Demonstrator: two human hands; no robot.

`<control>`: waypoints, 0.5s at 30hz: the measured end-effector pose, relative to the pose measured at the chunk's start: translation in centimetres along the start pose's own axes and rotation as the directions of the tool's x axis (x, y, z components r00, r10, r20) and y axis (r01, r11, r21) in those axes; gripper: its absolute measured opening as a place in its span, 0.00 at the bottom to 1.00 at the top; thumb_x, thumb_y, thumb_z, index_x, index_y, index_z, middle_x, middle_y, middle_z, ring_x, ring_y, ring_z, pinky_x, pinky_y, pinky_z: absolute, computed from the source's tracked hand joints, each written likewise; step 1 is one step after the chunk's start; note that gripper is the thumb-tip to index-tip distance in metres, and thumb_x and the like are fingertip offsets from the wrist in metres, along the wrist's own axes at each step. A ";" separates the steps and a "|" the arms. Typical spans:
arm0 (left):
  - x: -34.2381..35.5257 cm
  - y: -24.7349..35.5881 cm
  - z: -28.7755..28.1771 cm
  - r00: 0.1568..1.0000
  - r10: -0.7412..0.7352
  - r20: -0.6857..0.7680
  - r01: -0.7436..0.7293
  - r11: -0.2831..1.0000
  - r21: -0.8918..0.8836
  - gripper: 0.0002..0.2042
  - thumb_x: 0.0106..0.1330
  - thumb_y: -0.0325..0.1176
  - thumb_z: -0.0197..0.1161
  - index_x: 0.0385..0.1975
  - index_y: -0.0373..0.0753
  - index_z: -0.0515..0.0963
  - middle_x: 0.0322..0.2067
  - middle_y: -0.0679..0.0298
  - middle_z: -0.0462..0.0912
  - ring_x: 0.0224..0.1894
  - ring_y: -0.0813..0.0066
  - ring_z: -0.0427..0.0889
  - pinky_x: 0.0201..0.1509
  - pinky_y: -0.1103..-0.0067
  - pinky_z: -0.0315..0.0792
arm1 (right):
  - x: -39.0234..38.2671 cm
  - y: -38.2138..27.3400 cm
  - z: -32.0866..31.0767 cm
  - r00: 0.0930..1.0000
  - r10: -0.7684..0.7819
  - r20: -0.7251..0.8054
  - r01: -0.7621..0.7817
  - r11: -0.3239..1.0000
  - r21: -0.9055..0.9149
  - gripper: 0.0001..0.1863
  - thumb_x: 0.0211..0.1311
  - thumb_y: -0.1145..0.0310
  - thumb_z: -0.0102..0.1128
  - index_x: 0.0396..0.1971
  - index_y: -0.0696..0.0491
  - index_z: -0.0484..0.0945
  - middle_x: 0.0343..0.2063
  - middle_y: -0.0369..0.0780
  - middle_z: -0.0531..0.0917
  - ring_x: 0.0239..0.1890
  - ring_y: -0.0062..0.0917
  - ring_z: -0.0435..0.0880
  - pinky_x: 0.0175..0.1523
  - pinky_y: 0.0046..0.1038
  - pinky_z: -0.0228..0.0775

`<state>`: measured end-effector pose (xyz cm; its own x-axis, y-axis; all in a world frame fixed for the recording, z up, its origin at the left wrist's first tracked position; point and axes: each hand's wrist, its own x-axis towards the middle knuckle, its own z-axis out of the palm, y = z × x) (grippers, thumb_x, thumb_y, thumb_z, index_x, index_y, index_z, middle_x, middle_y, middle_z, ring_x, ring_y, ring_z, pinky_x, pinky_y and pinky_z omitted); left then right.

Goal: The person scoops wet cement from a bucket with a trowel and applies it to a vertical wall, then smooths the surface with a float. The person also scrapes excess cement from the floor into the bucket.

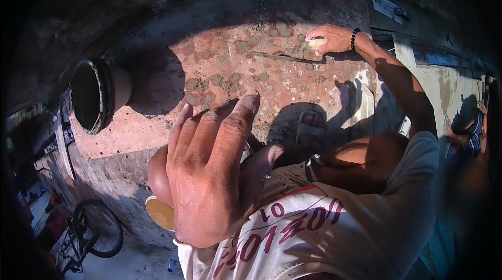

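Observation:
My left hand (209, 160) is raised close in front of me. Its fingers are stretched out, thumb apart, and nothing shows in it. Farther off, my right hand (330, 39), with a dark bead bracelet at the wrist, is closed around the pale handle (316, 43) of what looks like a trowel. A thin dark blade (287, 58) shows almost edge-on, low over a reddish board (209, 44). Wet grey mortar patches (212, 82) and small splashes dot this board. Left of them stands a dark-rimmed bucket (107, 92); its contents are too dark to make out.
A flat plastering trowel (389, 7) lies at the far right by some planks (403, 50). My sandalled foot (312, 126) rests on the board. A bicycle (97, 230) stands at the lower left. Another person (470, 133) is at the far right edge.

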<state>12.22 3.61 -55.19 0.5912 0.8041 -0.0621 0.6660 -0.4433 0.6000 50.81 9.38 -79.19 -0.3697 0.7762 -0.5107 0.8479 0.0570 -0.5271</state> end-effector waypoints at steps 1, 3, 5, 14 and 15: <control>0.0 -0.3 -0.3 0.998 -0.061 -0.005 0.061 0.997 -0.057 0.25 0.58 0.36 0.66 0.54 0.29 0.73 0.35 0.49 0.84 0.44 0.57 0.85 0.69 0.57 0.53 | -0.8 -0.7 1.6 0.982 -0.079 0.170 0.070 0.996 0.058 0.29 0.43 0.63 0.68 0.49 0.56 0.77 0.45 0.49 0.81 0.48 0.43 0.79 0.52 0.40 0.71; 0.2 -0.9 -0.4 0.996 -0.085 0.011 0.086 0.994 -0.064 0.24 0.61 0.35 0.64 0.54 0.25 0.72 0.30 0.51 0.86 0.45 0.55 0.85 0.72 0.59 0.46 | -2.1 -1.5 4.8 0.928 -0.099 0.359 0.123 0.991 -0.044 0.25 0.44 0.69 0.68 0.48 0.53 0.79 0.40 0.47 0.84 0.45 0.43 0.81 0.50 0.40 0.72; 0.1 -1.0 -0.4 0.994 -0.084 0.063 0.090 0.992 -0.084 0.25 0.61 0.35 0.63 0.54 0.24 0.72 0.30 0.50 0.86 0.47 0.54 0.84 0.72 0.58 0.46 | -2.6 -0.3 5.8 0.872 0.051 0.486 0.055 0.978 -0.202 0.25 0.44 0.72 0.67 0.48 0.51 0.80 0.39 0.45 0.85 0.44 0.41 0.82 0.50 0.40 0.74; 0.0 -0.2 0.2 0.992 0.004 0.125 0.000 1.000 -0.029 0.24 0.58 0.34 0.66 0.54 0.30 0.74 0.47 0.47 0.82 0.54 0.46 0.78 0.70 0.56 0.54 | -0.3 8.4 -3.5 0.897 0.427 0.111 -0.409 0.899 -0.155 0.27 0.41 0.76 0.73 0.48 0.51 0.82 0.47 0.41 0.84 0.50 0.36 0.81 0.55 0.35 0.72; -0.1 0.0 0.4 0.993 -0.007 0.114 0.008 1.000 -0.007 0.24 0.58 0.34 0.66 0.54 0.32 0.74 0.47 0.48 0.82 0.53 0.45 0.78 0.70 0.57 0.55 | 1.0 8.1 -4.2 0.886 0.452 0.104 -0.430 0.885 -0.180 0.27 0.42 0.76 0.73 0.49 0.51 0.81 0.48 0.41 0.83 0.52 0.35 0.80 0.55 0.35 0.72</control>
<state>12.34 3.42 -55.52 0.6345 0.7568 -0.1573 0.6675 -0.4339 0.6051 58.93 13.20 -81.14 0.0159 0.6484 -0.7611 0.9775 -0.1702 -0.1246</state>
